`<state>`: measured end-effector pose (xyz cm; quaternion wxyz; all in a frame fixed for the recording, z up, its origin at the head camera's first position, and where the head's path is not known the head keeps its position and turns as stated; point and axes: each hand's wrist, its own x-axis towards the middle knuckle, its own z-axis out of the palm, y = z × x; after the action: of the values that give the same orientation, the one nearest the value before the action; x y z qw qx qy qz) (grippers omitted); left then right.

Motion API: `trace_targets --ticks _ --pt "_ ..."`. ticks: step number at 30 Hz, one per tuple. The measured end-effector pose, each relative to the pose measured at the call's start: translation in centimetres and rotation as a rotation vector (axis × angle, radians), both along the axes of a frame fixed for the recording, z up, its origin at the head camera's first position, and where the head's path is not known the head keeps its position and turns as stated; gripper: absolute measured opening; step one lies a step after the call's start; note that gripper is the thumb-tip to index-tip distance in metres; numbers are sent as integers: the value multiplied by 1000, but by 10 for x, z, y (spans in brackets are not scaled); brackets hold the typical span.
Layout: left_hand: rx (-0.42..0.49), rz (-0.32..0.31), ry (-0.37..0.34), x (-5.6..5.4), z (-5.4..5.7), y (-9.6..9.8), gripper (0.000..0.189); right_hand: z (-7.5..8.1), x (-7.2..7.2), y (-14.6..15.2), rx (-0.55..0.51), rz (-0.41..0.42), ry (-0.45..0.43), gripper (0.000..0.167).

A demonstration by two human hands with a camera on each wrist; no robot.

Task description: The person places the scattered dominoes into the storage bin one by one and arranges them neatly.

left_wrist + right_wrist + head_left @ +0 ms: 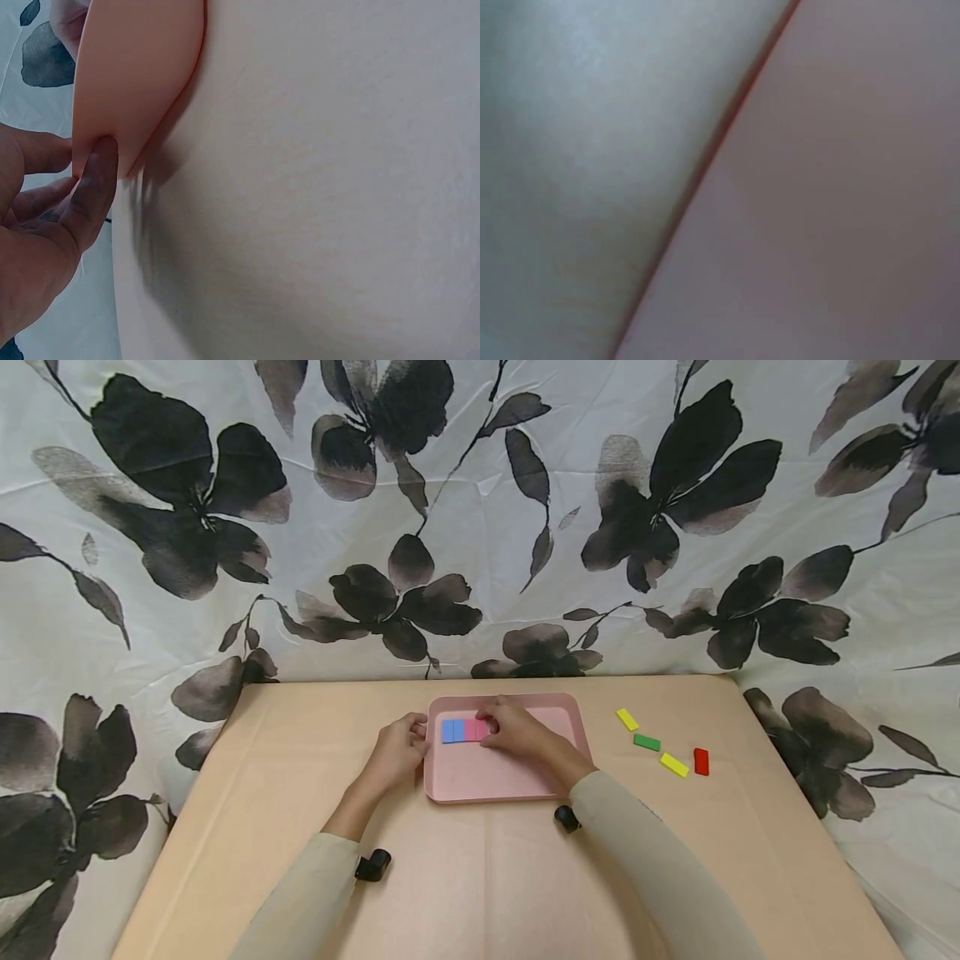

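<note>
A pink tray lies on the table, and two blue tiles and pink tiles stand side by side in a row in its upper left part. My left hand pinches the tray's left rim; in the left wrist view the thumb and fingers of the left hand grip the wall of the tray. Over the tray, my right hand pinches the rightmost pink tile at the end of the row, its fingertips partly covering it. The right wrist view shows only the tray's edge and the tabletop.
To the right of the tray lie two yellow tiles, a green tile and a red tile. The table has a light tan cover. Behind it hangs a white cloth with dark flowers.
</note>
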<state>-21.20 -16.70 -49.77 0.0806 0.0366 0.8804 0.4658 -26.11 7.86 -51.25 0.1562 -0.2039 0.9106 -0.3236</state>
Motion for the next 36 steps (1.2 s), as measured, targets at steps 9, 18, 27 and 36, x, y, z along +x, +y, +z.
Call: trace_targets --ticks 9,18,27,36 --pt "7 2 -3 1 -1 -1 45 -2 0 -1 10 -2 6 43" --pt "1 -2 10 3 -1 -1 44 -4 1 -1 10 0 10 43" --pt "0 -3 36 3 -2 -1 44 -3 3 -1 7 -16 4 46" --pt "-11 -5 30 2 -2 -1 43 8 9 5 -14 -29 -18 54"
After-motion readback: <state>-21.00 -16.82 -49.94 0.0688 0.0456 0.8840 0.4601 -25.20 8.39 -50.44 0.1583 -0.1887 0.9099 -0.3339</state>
